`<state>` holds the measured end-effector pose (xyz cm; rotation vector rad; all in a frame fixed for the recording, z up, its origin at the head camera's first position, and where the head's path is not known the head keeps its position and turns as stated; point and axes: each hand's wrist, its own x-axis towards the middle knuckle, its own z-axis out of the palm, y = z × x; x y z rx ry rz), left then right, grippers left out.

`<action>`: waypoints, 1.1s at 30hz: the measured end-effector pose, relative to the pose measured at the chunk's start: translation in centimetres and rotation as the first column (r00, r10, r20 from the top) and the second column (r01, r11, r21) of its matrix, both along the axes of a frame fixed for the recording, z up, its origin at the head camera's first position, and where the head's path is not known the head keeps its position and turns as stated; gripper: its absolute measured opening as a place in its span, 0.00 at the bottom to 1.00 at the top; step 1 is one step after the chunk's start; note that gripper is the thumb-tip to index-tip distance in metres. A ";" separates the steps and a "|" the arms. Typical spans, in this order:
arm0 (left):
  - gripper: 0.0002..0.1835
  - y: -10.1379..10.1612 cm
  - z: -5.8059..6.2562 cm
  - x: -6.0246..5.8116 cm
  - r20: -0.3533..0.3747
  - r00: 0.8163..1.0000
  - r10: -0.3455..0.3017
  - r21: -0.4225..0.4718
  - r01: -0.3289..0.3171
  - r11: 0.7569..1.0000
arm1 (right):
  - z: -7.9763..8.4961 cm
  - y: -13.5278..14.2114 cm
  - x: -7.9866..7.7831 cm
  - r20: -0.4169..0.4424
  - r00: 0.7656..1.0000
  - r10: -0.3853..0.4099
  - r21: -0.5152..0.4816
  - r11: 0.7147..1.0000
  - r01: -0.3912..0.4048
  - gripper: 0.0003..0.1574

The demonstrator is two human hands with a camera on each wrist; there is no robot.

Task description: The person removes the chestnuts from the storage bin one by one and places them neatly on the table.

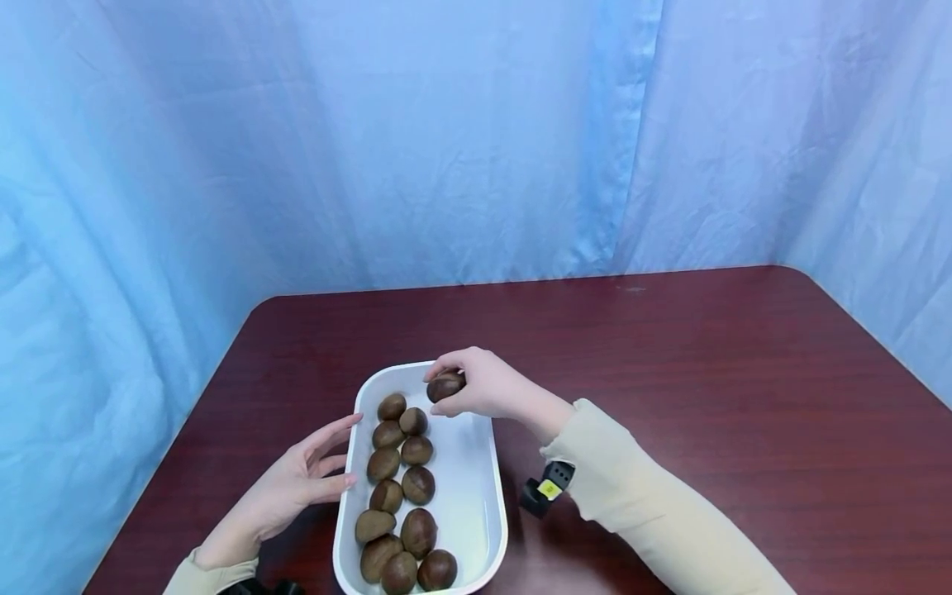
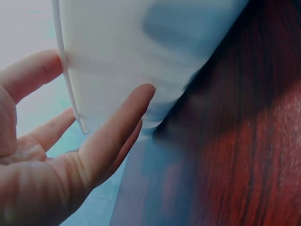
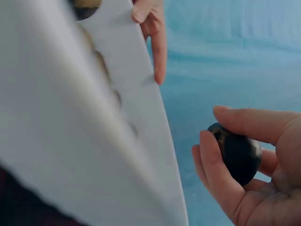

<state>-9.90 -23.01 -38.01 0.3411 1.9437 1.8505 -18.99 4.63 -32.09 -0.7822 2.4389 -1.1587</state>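
Observation:
A white tray (image 1: 468, 496) with rounded corners stands on the table, its long side pointing away from me. Several brown chestnuts (image 1: 418, 484) lie in it, in two uneven rows along its left half. My right hand (image 1: 482, 384) is over the tray's far end and pinches one chestnut (image 1: 445, 386) between thumb and fingers; the right wrist view shows that chestnut (image 3: 239, 155) held off the tray. My left hand (image 1: 301, 479) touches the tray's left wall from outside, fingers spread and fairly straight, as the left wrist view also shows on the tray wall (image 2: 108, 56).
A dark red wooden table (image 1: 669, 372) extends to the right and behind the tray. Light blue curtains (image 1: 446, 149) hang along the back and both sides. Black wrist straps show at both sleeves, the right one bearing a yellow tag (image 1: 549, 489).

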 end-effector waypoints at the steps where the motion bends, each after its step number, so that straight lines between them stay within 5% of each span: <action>1: 0.41 0.0 0.0 0.0 0.006 1.000 0.000 0.001 0.000 1.000 | -0.1 0.4 0.1 -0.012 1.000 0.001 -0.006 1.000 -0.002 0.22; 13: 0.41 0.2 0.0 0.0 0.028 1.000 0.013 0.010 -0.013 1.000 | -2.2 5.5 -0.9 -0.051 0.997 -0.061 -0.101 0.993 0.056 0.21; 33: 0.40 0.1 -0.5 0.1 0.035 0.999 0.010 0.044 -0.012 0.999 | -5.7 12.0 -3.5 -0.112 0.975 -0.193 0.148 0.967 0.208 0.22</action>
